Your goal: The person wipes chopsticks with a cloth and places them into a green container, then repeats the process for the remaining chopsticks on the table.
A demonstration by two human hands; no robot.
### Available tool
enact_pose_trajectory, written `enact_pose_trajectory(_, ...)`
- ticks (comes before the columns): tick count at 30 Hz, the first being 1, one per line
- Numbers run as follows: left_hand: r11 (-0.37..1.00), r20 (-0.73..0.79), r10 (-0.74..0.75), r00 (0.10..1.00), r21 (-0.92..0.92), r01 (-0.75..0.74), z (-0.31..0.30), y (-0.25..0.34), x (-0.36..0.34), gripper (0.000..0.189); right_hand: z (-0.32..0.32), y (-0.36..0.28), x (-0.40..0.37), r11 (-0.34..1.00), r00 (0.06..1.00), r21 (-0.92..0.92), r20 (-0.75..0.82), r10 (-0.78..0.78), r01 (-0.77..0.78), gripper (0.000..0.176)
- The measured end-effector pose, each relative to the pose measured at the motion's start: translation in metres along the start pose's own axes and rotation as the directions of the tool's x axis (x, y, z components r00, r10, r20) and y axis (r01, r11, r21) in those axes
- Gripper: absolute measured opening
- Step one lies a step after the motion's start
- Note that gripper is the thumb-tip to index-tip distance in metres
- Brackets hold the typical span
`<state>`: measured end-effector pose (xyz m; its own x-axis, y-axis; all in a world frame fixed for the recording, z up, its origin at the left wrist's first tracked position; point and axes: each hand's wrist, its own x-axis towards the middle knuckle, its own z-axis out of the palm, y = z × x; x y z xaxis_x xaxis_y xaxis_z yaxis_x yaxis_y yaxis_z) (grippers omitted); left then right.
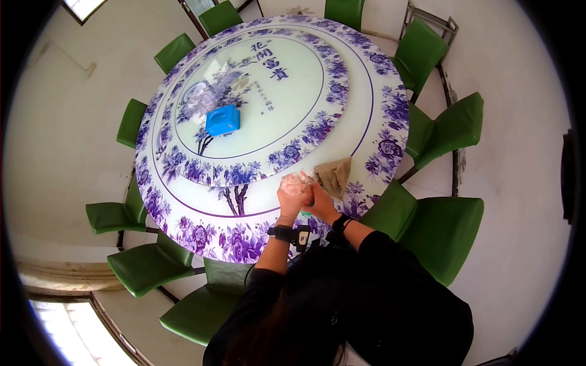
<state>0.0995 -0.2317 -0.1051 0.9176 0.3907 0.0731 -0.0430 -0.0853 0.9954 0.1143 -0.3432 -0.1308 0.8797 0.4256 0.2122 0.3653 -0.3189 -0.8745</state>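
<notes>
Both hands meet at the near right part of the round table (262,206). My left hand (291,198) is closed around a crumpled clear plastic bag (298,182) with a pinkish tint; what is inside it I cannot make out. Against the other side of the bag, my right hand (320,206) is closed too, its fingers partly hidden. A small bit of green shows below the hands. Just beyond my right hand a folded brown cloth (333,177) lies on the table. Dark bands circle both wrists, the left one carrying a small device.
A raised round glass turntable (293,79) with purple flowers sits on the table. On it stands a blue tissue box (223,121). Several green chairs surround the table, one close at my right (448,235) and another at my left (198,314).
</notes>
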Motion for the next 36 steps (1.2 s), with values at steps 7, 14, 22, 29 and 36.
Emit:
enact_pose_trajectory(7, 0.994, 0.26, 0.097, 0.961, 0.025, -0.108, -0.002, -0.008, 0.003, 0.039, -0.001, 0.001, 0.002, 0.934, 0.94, -0.143, -0.048, -0.338, 0.328, 0.052)
enact_pose_trajectory(14, 0.904, 0.166, 0.166, 0.972, 0.368, -0.218, 0.01, -0.019, 0.005, 0.034, -0.01, -0.008, 0.004, 0.99, 0.992, 0.073, 0.01, -0.124, 0.123, 0.045)
enact_pose_trajectory(22, 0.999, -0.116, 0.043, 0.992, 0.01, -0.042, 0.015, 0.014, 0.008, 0.027, -0.007, 0.003, 0.002, 0.987, 0.991, 0.089, -0.023, -0.133, 0.135, 0.056)
enact_pose_trajectory(29, 0.997, -0.099, 0.036, 0.994, -0.064, -0.042, 0.004, 0.021, 0.007, 0.027, -0.002, 0.007, 0.006, 0.983, 0.988, -0.099, 0.006, -0.153, 0.153, 0.062)
enact_pose_trajectory(36, 0.998, 0.04, -0.019, 0.999, 0.058, 0.017, -0.003, 0.014, 0.004, 0.039, -0.017, -0.042, 0.022, 0.946, 0.999, 0.325, 0.035, -0.003, -0.008, 0.044)
